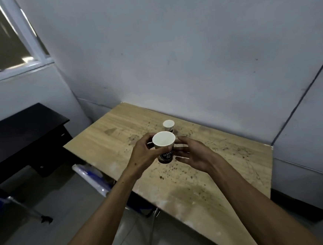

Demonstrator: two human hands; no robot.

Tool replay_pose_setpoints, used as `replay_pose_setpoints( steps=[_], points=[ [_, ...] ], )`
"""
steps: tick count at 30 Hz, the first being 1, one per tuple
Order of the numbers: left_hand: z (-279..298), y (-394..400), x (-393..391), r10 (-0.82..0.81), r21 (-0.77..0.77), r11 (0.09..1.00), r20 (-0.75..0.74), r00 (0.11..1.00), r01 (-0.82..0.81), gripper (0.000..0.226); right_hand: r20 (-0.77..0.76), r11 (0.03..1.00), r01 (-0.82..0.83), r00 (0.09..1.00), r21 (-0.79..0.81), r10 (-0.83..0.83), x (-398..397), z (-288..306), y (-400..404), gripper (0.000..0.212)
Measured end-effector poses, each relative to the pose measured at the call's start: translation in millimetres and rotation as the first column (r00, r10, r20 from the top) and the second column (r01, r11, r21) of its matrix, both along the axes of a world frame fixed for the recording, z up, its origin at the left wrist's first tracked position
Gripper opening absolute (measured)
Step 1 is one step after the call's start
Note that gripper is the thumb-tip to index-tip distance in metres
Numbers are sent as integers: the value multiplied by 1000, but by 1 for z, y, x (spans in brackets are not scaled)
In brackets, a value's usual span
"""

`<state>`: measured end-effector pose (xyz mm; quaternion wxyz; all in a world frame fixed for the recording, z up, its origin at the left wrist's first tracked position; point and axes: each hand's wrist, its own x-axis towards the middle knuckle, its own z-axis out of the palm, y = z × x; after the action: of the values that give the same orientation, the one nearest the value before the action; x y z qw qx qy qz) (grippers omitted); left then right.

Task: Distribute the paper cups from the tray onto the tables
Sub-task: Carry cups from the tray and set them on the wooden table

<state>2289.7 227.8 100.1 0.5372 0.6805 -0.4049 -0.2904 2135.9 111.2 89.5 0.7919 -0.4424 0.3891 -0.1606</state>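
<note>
A paper cup (164,148), white inside with a dark printed wall, is held upright above the wooden table (209,176). My left hand (146,155) grips it, fingers curled round its left side and thumb across the front. My right hand (194,154) hovers just right of the cup with fingers spread and relaxed; whether they touch it I cannot tell. A second paper cup (169,125) stands upright on the table farther back, near the wall. No tray is in view.
The wooden table is stained and stands against a grey wall (190,52). A dark desk (22,133) sits to the left under a window. Blue chairs (95,177) stand at the table's near-left edge, over a tiled floor.
</note>
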Motion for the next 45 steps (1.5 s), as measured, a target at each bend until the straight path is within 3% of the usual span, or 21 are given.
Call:
replay_pose_setpoints(
  steps=[14, 21, 31, 40, 45],
  points=[
    [-80, -128, 92, 38, 239, 968, 178, 983, -80, 63, -165, 998, 53, 985, -32, -57, 73, -46, -123, 31],
    [-125, -204, 159, -3, 370, 926, 200, 980, -73, 63, -317, 989, 58, 943, -138, -99, 134, -75, -181, 24],
    [-184, -297, 229, -75, 433, 901, 212, 974, -25, 71, -575, 945, -4, 794, -326, -195, 197, -132, -254, 23],
    [-211, -327, 238, -96, 421, 907, 203, 975, 2, 71, -667, 928, -107, 724, -358, -174, 217, -152, -273, 42],
    [-217, -329, 242, -112, 438, 899, 195, 974, 16, 71, -680, 916, -110, 705, -386, -201, 222, -158, -278, 40]
  ],
)
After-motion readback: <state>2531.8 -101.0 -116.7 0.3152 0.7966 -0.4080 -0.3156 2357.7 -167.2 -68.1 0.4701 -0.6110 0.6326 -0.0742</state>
